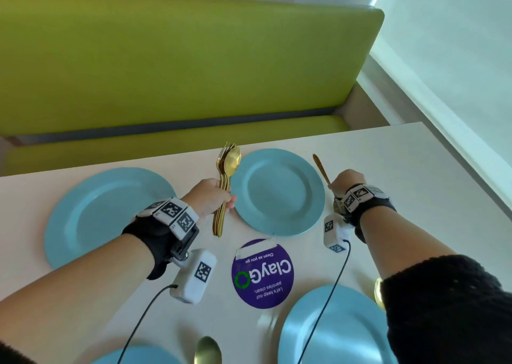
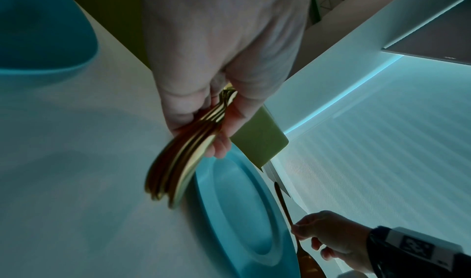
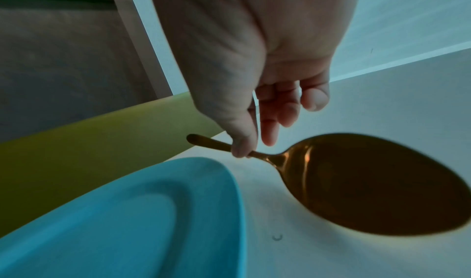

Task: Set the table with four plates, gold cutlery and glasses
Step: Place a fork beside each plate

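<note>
My left hand (image 1: 225, 201) grips a bundle of gold cutlery (image 1: 225, 175), forks and spoons, held just above the table between the two far blue plates (image 1: 110, 216) (image 1: 277, 192). In the left wrist view the bundle (image 2: 183, 161) hangs beside the plate rim (image 2: 242, 212). My right hand (image 1: 333, 187) pinches the handle of a gold spoon (image 1: 321, 168) right of the far right plate. In the right wrist view, thumb and forefinger hold that handle, and the spoon's bowl (image 3: 369, 181) lies low over the table beside the plate (image 3: 127, 212).
A third blue plate (image 1: 332, 327) sits near right, with a gold piece (image 1: 378, 291) partly hidden by my sleeve. A fourth plate (image 1: 138, 355) shows at the bottom edge with a spoon (image 1: 207, 350) beside it. A purple round sticker (image 1: 261, 273) marks the table's middle. A green bench (image 1: 180, 67) lies beyond.
</note>
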